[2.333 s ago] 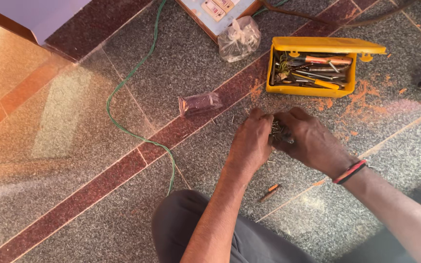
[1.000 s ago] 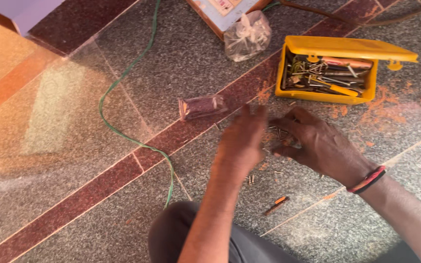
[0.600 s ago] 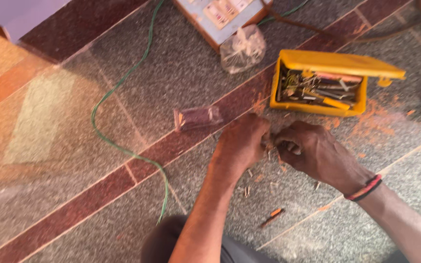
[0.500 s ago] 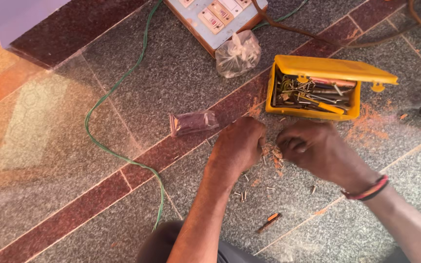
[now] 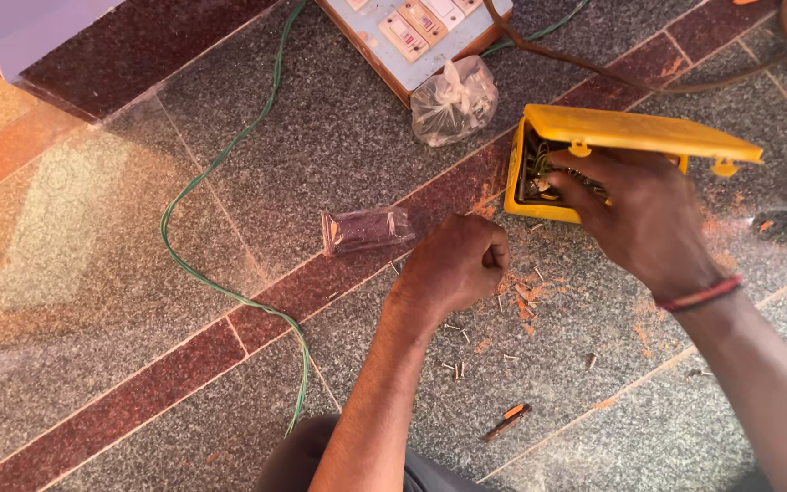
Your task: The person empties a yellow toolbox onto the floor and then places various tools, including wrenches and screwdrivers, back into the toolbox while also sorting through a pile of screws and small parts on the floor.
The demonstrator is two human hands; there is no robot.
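While the right hand (image 5: 639, 223) reaches into the yellow box (image 5: 621, 150), its fingers spread loosely over the tools inside, the fingertips dip past the box's front wall; whether they have hold of anything cannot be told. A red band (image 5: 699, 296) circles that wrist. The box sits open on the granite floor (image 5: 138, 273), its lid (image 5: 649, 132) tipped up behind the hand, with orange dust scattered just beside it.

To the left of the box, the left hand (image 5: 455, 266) is curled into a loose fist, knuckles up, hovering just above the floor. What it may be pinching is hidden by the fingers. Small nails (image 5: 503, 314) lie scattered on the floor beneath and beside this fist, mixed with more orange dust. Nearer the person, a short brown and orange stub (image 5: 507, 422) lies alone on the stone.

Left of the fist, a small clear packet (image 5: 366, 230) rests on a red stone strip. A knotted plastic bag (image 5: 455, 100) sits above it, touching a switchboard (image 5: 412, 27) at the top edge. A green wire (image 5: 220, 228) loops from the top down across the floor towards the person's knee (image 5: 321, 456). A brown cable (image 5: 612, 68) runs behind the box.
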